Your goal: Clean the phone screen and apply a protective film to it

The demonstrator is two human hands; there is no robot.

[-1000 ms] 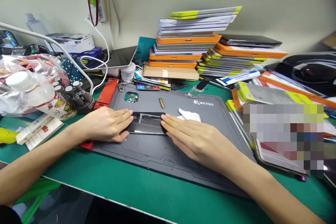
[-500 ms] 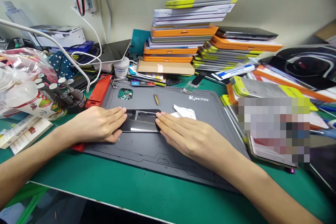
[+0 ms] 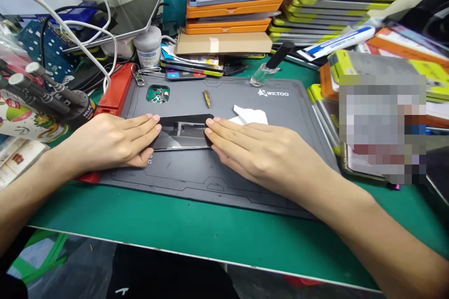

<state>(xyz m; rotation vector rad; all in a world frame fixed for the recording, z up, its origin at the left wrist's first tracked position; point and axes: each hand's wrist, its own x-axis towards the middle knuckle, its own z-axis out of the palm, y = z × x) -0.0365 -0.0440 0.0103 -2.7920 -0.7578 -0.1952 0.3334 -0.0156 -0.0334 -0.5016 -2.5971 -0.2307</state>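
A black phone [image 3: 182, 131] with a glossy screen lies flat on the grey work mat [image 3: 224, 168]. My left hand [image 3: 112, 141] rests on its left end, fingers stretched out flat and pressed on the glass. My right hand [image 3: 257, 152] lies flat on its right end, fingers extended and together. Only the middle strip of the phone shows between my fingertips. A white wipe [image 3: 249, 114] sits just behind my right hand.
On the mat lie a small brass bit [image 3: 207, 98], a round recess with small parts [image 3: 157, 94] and a glass bottle [image 3: 268, 69]. A red tray [image 3: 114, 94] and screwdriver stand [image 3: 52, 96] are at the left. Stacked orange and grey boxes [image 3: 242, 4] fill the back.
The camera has dipped down and closer, so the mat and hands fill more of the view. Both hands stay flat on the phone's ends.
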